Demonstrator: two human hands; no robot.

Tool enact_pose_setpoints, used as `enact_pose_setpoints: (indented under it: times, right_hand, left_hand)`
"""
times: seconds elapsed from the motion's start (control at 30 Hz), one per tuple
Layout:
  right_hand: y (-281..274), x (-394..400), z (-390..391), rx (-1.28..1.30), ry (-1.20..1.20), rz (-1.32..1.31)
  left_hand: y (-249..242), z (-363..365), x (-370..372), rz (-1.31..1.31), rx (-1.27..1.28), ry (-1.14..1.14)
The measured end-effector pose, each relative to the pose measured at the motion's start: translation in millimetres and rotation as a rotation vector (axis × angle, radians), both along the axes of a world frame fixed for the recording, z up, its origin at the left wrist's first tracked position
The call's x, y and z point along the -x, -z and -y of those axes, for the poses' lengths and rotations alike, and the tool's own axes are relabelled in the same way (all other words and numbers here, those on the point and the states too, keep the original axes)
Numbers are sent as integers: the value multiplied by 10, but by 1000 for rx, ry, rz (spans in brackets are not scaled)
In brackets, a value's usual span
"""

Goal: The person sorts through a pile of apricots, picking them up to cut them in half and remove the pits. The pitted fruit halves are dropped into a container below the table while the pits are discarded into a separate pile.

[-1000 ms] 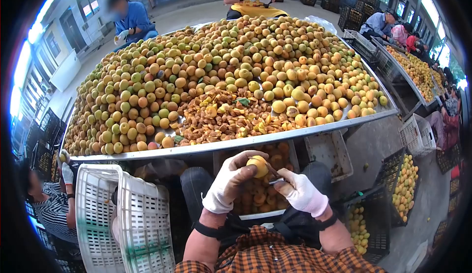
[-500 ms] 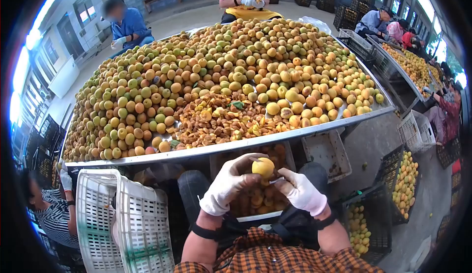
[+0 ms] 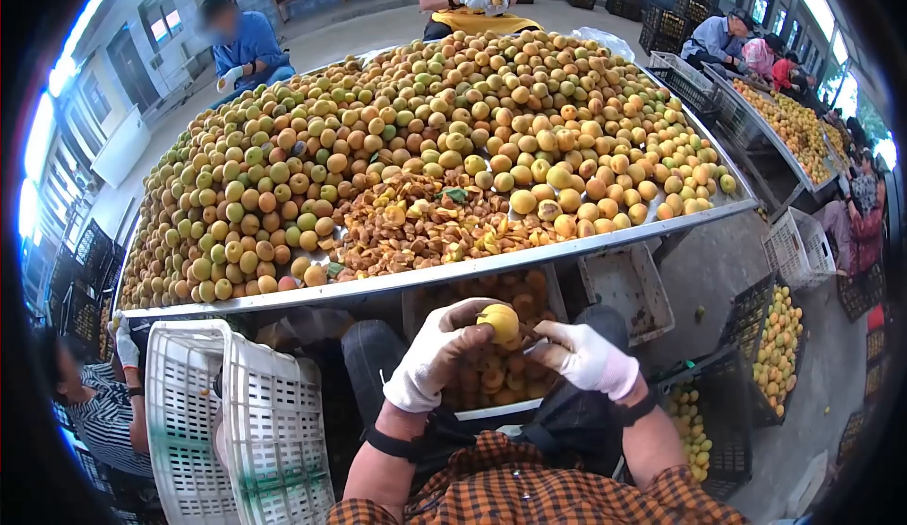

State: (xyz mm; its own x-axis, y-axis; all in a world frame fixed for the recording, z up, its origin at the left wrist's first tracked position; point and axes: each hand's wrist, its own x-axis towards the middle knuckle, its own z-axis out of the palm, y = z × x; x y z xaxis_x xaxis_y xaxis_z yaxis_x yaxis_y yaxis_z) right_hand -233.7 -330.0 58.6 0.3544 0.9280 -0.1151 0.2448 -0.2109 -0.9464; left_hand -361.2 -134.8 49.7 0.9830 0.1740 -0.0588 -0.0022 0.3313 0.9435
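My left hand [image 3: 433,355], in a soiled white glove, holds a yellow apricot [image 3: 498,321] between thumb and fingers above my lap. Just right of the fruit is my gloved right hand [image 3: 590,357], its thumb and fingertips pinched together. Whatever lies in that pinch is too small and dark to make out. Beneath both hands, a crate of apricots [image 3: 501,385] stands between my knees. In front, the metal-edged table [image 3: 453,273] carries a large heap of apricots [image 3: 378,133], with a pile of brown and orange fruit scraps [image 3: 416,227] at its near side.
A tall white plastic basket [image 3: 274,421] stands at my left. Black crates with apricots [image 3: 777,345] sit on the floor to my right, near a white crate [image 3: 798,249]. People in gloves [image 3: 472,0] work around this table, and others sit at a second table [image 3: 789,133].
My right hand has drawn slightly to the right, away from the apricot. My left hand has shifted a little left, with the apricot still in it.
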Motion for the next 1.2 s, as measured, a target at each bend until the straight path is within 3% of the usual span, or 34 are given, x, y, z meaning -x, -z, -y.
enact_pose_setpoints:
  times: [0.07, 0.1, 0.13, 0.33, 0.4, 0.73, 0.9, 0.97, 1.0, 1.07, 1.13, 1.2]
  right_hand:
    - [-8, -31, -6, -192, 88, -220]
    - [42, -65, -23, -356, 275, -523]
    - [-56, -15, -92, -439, 454, -501]
    - [-370, 45, -545, -989, 508, -470]
    - [-476, 92, -688, -1071, 539, -486]
    - [-255, 131, -1010, -934, 503, -496]
    - [-134, -71, -1077, -850, 544, -764]
    - [-72, -96, -1101, -836, 610, -892]
    - [-49, -123, -1119, -825, 672, -1015]
    - [6, -136, -1115, -844, 606, -1011]
    - [52, -105, -1133, -851, 574, -834]
    - [88, -42, -1137, -856, 589, -747]
  left_hand:
    - [19, 64, -10, 38, 134, -44]
    - [38, 103, -27, 75, 275, -94]
    - [65, 126, -36, 77, 282, -93]
    - [186, 272, -113, 26, 865, 13]
    - [218, 291, -122, 37, 906, 24]
    - [292, 292, -144, 12, 1097, -24]
    - [341, 252, -215, -57, 1145, -96]
    - [289, 295, -279, 42, 683, -317]
    - [289, 307, -315, 41, 682, -316]
    - [293, 322, -373, -14, 635, -433]
    - [376, 314, -399, -25, 681, -414]
    - [668, 279, -457, -98, 969, -365]
